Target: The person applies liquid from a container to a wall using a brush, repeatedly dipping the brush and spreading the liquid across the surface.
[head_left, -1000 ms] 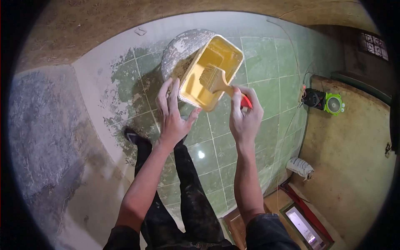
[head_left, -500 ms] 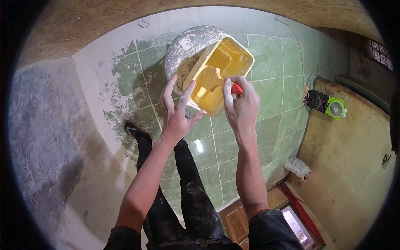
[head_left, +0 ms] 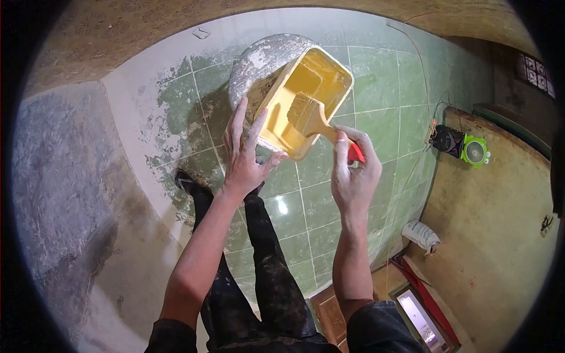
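Observation:
A yellow tub (head_left: 338, 62) is tilted against a round grey, paint-spattered object (head_left: 247, 65). My left hand (head_left: 244, 156), dusted white, has its fingers spread and rests against the tub's near left side. In my right hand (head_left: 355, 170) is a brush (head_left: 318, 121) with a wooden body and a red-ended handle. Its bristles point left, over the inside of the tub. Something pale coats parts of the tub's inner walls.
Green tiles (head_left: 376, 79) with white smears cover the floor. To the right are a black device (head_left: 448, 142) with a bright green round one (head_left: 474, 151), thin cables, and a white sack (head_left: 421, 236). A wooden door (head_left: 331, 313) shows at the bottom.
The right hand has moved right and slightly down, lifting the brush so its bristles now show. The tub has shifted slightly left and up.

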`<action>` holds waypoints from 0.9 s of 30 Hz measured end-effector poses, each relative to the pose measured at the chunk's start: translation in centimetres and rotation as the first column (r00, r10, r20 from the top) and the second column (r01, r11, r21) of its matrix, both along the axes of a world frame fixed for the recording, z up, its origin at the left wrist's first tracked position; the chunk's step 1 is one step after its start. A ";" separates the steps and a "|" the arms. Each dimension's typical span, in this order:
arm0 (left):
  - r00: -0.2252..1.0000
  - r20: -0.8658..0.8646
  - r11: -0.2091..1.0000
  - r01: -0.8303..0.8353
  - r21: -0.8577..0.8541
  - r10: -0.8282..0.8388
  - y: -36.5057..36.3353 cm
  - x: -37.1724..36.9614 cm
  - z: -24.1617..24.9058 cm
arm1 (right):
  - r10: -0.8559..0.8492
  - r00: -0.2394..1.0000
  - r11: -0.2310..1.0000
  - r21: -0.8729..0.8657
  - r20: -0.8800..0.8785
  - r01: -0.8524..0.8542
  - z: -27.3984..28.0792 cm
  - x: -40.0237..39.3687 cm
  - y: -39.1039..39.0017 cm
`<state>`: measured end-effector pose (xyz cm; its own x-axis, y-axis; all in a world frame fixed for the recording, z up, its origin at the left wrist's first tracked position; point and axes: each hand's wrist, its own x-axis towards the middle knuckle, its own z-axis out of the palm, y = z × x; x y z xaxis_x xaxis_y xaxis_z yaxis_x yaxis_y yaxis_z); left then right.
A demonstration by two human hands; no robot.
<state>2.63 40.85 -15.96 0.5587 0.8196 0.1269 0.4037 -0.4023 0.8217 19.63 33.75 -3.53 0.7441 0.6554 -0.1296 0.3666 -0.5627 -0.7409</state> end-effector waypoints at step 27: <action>1.000 0.001 0.999 -0.003 0.044 0.003 -0.5 0.0 -0.3 | 0.006 0.996 0.989 0.143 0.093 -0.020 -1.0 -2.8 -2.4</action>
